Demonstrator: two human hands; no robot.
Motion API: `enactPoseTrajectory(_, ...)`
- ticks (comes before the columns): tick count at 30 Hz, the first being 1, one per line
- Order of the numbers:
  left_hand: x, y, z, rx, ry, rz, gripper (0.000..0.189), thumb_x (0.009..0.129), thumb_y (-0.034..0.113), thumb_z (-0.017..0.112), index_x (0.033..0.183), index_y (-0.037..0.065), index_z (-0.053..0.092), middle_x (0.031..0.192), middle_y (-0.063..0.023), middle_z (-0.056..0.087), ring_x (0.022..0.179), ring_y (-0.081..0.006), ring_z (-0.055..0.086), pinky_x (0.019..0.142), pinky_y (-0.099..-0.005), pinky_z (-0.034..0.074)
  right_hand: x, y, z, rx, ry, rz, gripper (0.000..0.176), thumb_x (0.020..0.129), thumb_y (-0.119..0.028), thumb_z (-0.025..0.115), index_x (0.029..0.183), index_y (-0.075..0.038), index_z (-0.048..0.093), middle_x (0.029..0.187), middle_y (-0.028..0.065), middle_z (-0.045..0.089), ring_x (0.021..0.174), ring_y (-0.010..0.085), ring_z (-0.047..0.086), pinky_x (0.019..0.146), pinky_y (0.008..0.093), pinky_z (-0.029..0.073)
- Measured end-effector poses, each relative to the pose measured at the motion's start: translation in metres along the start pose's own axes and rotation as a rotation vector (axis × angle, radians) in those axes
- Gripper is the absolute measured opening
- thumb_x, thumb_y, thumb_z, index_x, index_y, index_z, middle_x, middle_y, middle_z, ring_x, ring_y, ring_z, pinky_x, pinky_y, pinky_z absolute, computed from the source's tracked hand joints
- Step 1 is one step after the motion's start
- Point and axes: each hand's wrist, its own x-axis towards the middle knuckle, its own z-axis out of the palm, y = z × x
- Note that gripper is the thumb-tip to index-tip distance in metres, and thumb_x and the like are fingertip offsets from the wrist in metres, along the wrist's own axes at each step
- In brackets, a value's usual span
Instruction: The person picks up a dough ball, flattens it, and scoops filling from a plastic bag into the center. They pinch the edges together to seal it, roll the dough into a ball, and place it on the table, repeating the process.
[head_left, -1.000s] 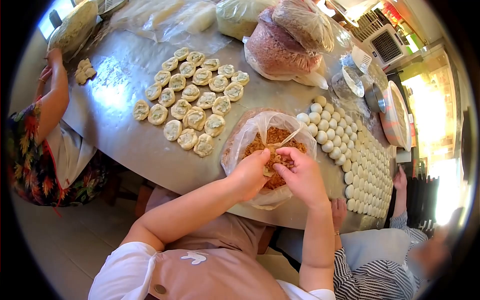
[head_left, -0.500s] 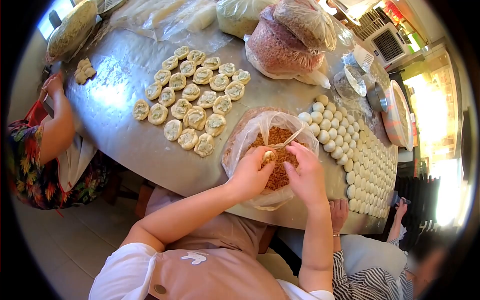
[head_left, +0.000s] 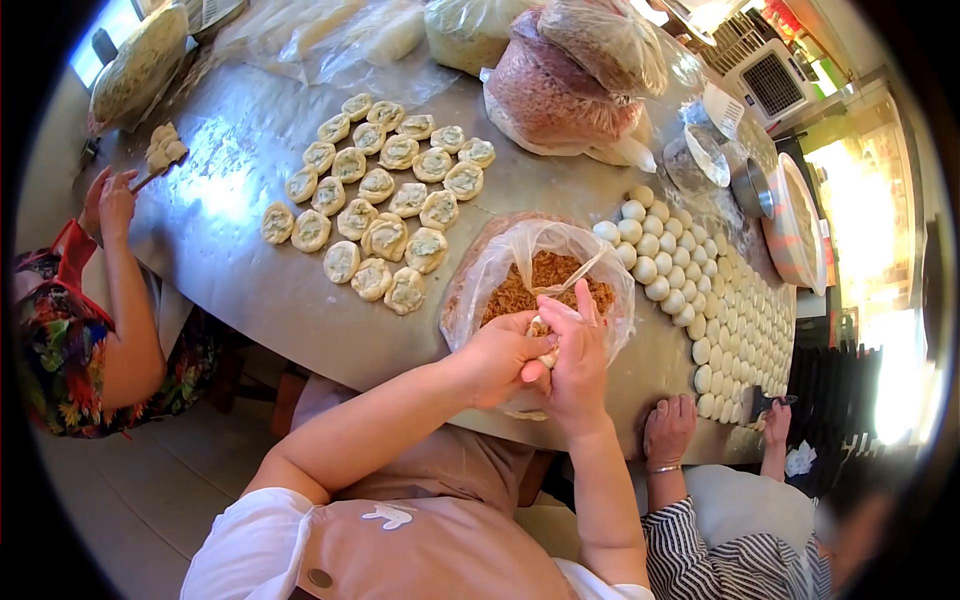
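Between my two hands is a small filled dough bun [head_left: 546, 350], pale at the edge with brown filling showing. My left hand [head_left: 496, 357] cups it from the left, thumb against the dough. My right hand [head_left: 576, 362] closes on its other side, thumb and fingertips at its edge, with some fingers raised. Both hands are above the near side of an open plastic bag [head_left: 476, 290] of reddish-brown crumbly filling [head_left: 545, 272]. The fingers hide part of the dough.
Filled open buns [head_left: 384, 238] lie left on the metal table [head_left: 270, 310]. Dough balls [head_left: 662, 245] and flattened rounds [head_left: 735, 330] cover the right. Bulging bags [head_left: 560, 85] stand behind. A co-worker's hands [head_left: 108, 205] are at left; another's hand [head_left: 670, 432] rests at right.
My right hand has moved down and left from the filling onto the dough in my left hand. The left co-worker now holds a stick at a dough cluster; the right co-worker's tool has shifted left.
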Motion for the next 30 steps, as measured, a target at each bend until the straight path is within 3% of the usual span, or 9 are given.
enactPoseTrajectory(3, 0.001, 0.000, -0.005, 0.193, 0.005, -0.024, 0.028, 0.098, 0.009, 0.049, 0.126, 0.009, 0.047, 0.104, -0.0057, 0.059, 0.078, -0.0130, 0.061, 0.062, -0.0259, 0.050, -0.001, -0.002, 0.008, 0.092, 0.072, 0.054, 0.065, 0.095, -0.060, 0.038, 0.110, 0.001, 0.056, 0.114, 0.0155, 0.064, 0.130, 0.0443, 0.043, 0.109, 0.0546, 0.027)
enactPoseTrajectory(6, 0.002, -0.009, -0.006, -0.063, -0.127, 0.023, 0.029, 0.098, 0.012, 0.048, 0.127, 0.011, 0.047, 0.108, -0.0046, 0.059, 0.091, -0.0136, 0.060, 0.075, -0.0297, 0.052, -0.002, 0.003, 0.012, 0.260, 0.134, 0.112, 0.056, 0.101, -0.050, 0.035, 0.107, 0.000, 0.059, 0.113, 0.0151, 0.065, 0.131, 0.0432, 0.042, 0.110, 0.0535, 0.025)
enactPoseTrajectory(9, -0.004, -0.004, 0.007, -0.081, -0.069, 0.028, 0.025, 0.098, 0.011, 0.048, 0.123, 0.013, 0.050, 0.099, -0.0026, 0.059, 0.085, -0.0112, 0.059, 0.067, -0.0257, 0.049, 0.005, -0.012, 0.004, 0.349, 0.230, 0.184, 0.045, 0.102, -0.040, 0.037, 0.105, -0.002, 0.061, 0.113, 0.0141, 0.066, 0.132, 0.0434, 0.041, 0.111, 0.0533, 0.024)
enactPoseTrajectory(15, 0.004, -0.014, -0.003, 0.067, 0.028, 0.048, 0.028, 0.100, 0.011, 0.043, 0.127, 0.013, 0.050, 0.104, -0.0036, 0.061, 0.089, -0.0115, 0.060, 0.072, -0.0249, 0.051, 0.004, -0.032, 0.015, -0.068, 0.294, 0.189, 0.025, 0.100, -0.023, 0.047, 0.107, -0.004, 0.061, 0.109, 0.0103, 0.068, 0.130, 0.0425, 0.045, 0.111, 0.0526, 0.025)
enactPoseTrajectory(18, 0.004, -0.012, 0.001, 0.126, 0.063, 0.122, 0.033, 0.101, 0.011, 0.041, 0.134, 0.009, 0.045, 0.112, -0.0043, 0.060, 0.096, -0.0114, 0.059, 0.080, -0.0259, 0.051, 0.006, -0.030, 0.020, -0.117, 0.302, 0.142, 0.024, 0.100, -0.019, 0.048, 0.111, -0.001, 0.060, 0.108, 0.0109, 0.068, 0.122, 0.0362, 0.054, 0.106, 0.0475, 0.034)
enactPoseTrajectory(21, -0.003, -0.010, 0.004, 0.134, -0.017, 0.138, 0.035, 0.101, 0.007, 0.038, 0.136, 0.010, 0.043, 0.115, -0.0044, 0.060, 0.103, -0.0145, 0.060, 0.088, -0.0269, 0.050, 0.010, -0.033, 0.018, 0.379, 0.380, 0.442, 0.032, 0.103, -0.022, 0.043, 0.116, 0.003, 0.056, 0.111, 0.0126, 0.068, 0.112, 0.0267, 0.060, 0.101, 0.0393, 0.041)
enactPoseTrajectory(24, -0.002, -0.023, 0.011, 0.275, -0.070, 0.482, 0.037, 0.102, 0.010, 0.038, 0.139, 0.007, 0.040, 0.118, -0.0051, 0.059, 0.107, -0.0138, 0.058, 0.092, -0.0274, 0.047, 0.017, -0.025, 0.016, 0.880, 0.621, 0.731, 0.042, 0.105, -0.027, 0.038, 0.128, 0.007, 0.049, 0.113, 0.0133, 0.066, 0.105, 0.0197, 0.060, 0.097, 0.0319, 0.044)
enactPoseTrajectory(28, -0.007, -0.019, 0.002, 0.551, -0.031, 0.629, 0.028, 0.101, 0.012, 0.045, 0.124, 0.002, 0.056, 0.112, -0.0069, 0.061, 0.107, -0.0145, 0.054, 0.094, -0.0298, 0.042, 0.022, -0.047, 0.010, 1.098, 0.537, 0.664, 0.063, 0.104, -0.046, 0.028, 0.143, 0.003, 0.035, 0.147, 0.0185, 0.036, 0.134, 0.0237, 0.036, 0.111, 0.0358, 0.029)
enactPoseTrajectory(30, -0.004, -0.016, 0.000, 0.724, 0.047, 0.861, 0.022, 0.101, 0.016, 0.048, 0.108, 0.003, 0.065, 0.106, -0.0079, 0.063, 0.103, -0.0173, 0.056, 0.093, -0.0304, 0.043, 0.020, -0.059, 0.011, 1.161, 0.433, 0.668, 0.073, 0.102, -0.054, 0.026, 0.147, 0.004, 0.025, 0.154, 0.0199, 0.019, 0.140, 0.0246, 0.026, 0.114, 0.0370, 0.023)
